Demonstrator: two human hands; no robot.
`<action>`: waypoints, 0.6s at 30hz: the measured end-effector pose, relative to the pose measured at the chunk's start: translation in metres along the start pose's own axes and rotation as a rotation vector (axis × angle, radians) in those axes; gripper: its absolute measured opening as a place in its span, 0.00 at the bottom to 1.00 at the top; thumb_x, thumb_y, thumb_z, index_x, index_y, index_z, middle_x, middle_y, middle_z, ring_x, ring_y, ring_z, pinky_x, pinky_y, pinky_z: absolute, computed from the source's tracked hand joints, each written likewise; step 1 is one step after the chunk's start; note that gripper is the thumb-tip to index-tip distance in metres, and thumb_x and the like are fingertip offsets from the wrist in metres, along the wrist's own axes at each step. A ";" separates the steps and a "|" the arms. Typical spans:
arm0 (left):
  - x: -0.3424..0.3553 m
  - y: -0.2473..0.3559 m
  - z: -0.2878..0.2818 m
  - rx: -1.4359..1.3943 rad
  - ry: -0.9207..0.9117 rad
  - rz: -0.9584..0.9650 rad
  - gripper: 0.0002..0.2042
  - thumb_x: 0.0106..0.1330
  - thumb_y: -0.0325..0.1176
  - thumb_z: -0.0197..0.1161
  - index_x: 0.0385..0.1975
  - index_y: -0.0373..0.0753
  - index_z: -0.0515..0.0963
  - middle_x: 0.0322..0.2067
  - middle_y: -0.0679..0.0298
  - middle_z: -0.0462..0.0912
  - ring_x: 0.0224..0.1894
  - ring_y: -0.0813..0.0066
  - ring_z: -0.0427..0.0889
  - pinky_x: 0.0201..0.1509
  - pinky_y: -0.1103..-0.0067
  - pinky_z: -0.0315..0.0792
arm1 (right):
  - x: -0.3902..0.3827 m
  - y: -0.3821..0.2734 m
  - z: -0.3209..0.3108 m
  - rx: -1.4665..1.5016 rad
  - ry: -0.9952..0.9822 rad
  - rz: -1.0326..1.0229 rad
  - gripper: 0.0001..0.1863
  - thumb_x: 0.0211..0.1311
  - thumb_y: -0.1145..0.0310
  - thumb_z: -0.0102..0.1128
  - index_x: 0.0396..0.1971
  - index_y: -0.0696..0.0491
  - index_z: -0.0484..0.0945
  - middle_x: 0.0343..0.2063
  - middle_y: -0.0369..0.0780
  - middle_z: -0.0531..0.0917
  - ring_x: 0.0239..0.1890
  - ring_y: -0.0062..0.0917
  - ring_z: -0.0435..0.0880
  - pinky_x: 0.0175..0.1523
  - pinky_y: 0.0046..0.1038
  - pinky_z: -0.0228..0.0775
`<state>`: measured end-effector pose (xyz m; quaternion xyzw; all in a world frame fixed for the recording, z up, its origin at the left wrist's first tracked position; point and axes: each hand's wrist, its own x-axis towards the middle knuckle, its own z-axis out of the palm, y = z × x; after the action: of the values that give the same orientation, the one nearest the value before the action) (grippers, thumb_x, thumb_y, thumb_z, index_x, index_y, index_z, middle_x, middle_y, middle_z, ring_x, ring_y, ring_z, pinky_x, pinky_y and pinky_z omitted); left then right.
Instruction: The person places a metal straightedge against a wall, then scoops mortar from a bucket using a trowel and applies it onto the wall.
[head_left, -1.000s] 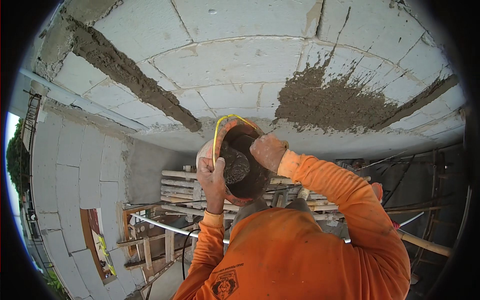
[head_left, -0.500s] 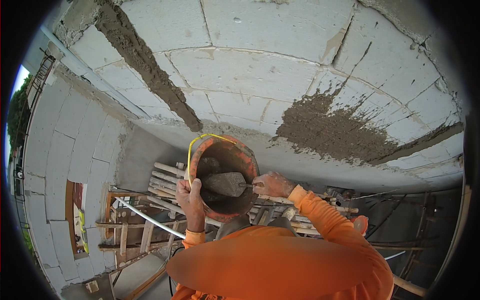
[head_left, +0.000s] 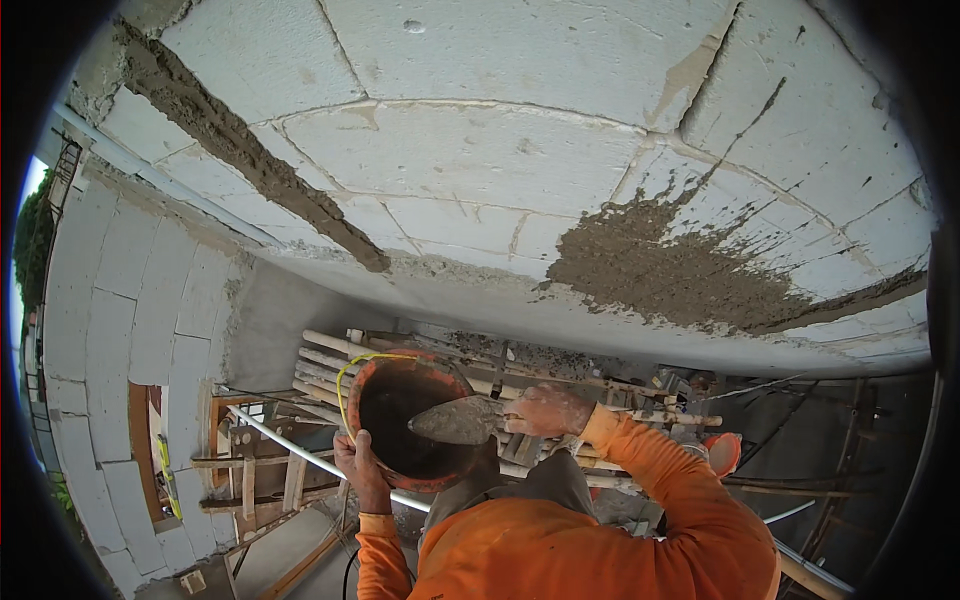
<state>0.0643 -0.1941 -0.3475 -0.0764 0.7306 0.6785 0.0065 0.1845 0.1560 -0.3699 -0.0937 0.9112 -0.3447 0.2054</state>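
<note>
My left hand grips the near-left rim of an orange, mortar-stained bucket, its thumb on top. A yellow handle loops along the bucket's left and far side. In my right hand is a pointed trowel, its grey, mortar-coated blade reaching over the bucket's right rim, tip toward the middle. The bucket's inside is dark; how much mortar it holds I cannot tell. In front, a rough patch of wet mortar is spattered on the pale block wall.
A thick mortar strip slants down the wall on the left, another on the right. Bamboo poles form a platform below. A white pipe crosses at lower left. An orange container lies right of my right arm.
The bucket has moved down and left with my left hand. The trowel has risen from deep inside the bucket to its right rim. The view has shifted slightly.
</note>
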 end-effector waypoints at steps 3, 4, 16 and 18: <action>0.004 -0.007 -0.010 0.018 0.045 -0.050 0.15 0.71 0.30 0.65 0.28 0.45 0.64 0.24 0.76 0.64 0.23 0.90 0.57 0.27 0.87 0.55 | -0.007 0.049 0.009 0.298 -0.172 0.004 0.23 0.70 0.49 0.55 0.50 0.53 0.82 0.30 0.49 0.85 0.38 0.42 0.88 0.45 0.45 0.78; 0.006 -0.008 -0.012 0.014 0.050 -0.054 0.15 0.71 0.30 0.65 0.28 0.45 0.64 0.24 0.76 0.64 0.23 0.90 0.57 0.27 0.87 0.55 | -0.010 0.070 0.003 0.621 -0.354 0.136 0.23 0.73 0.50 0.53 0.47 0.57 0.81 0.26 0.42 0.83 0.29 0.28 0.84 0.36 0.35 0.77; 0.017 -0.002 0.008 0.096 -0.007 0.049 0.14 0.67 0.28 0.67 0.27 0.42 0.65 0.26 0.75 0.64 0.27 0.87 0.59 0.30 0.84 0.59 | -0.137 -0.097 -0.297 -0.192 0.506 0.246 0.17 0.72 0.60 0.53 0.39 0.60 0.81 0.24 0.47 0.83 0.26 0.40 0.85 0.36 0.39 0.76; 0.020 0.010 0.023 0.090 -0.015 0.019 0.13 0.66 0.26 0.66 0.27 0.41 0.66 0.27 0.74 0.65 0.27 0.87 0.59 0.30 0.85 0.58 | -0.133 -0.113 -0.284 -0.288 0.418 0.137 0.16 0.70 0.59 0.59 0.40 0.59 0.82 0.28 0.50 0.85 0.33 0.48 0.85 0.43 0.42 0.78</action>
<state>0.0414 -0.1726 -0.3414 -0.0641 0.7610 0.6455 0.0091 0.1823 0.2808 -0.0606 0.0131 0.9777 -0.2088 0.0203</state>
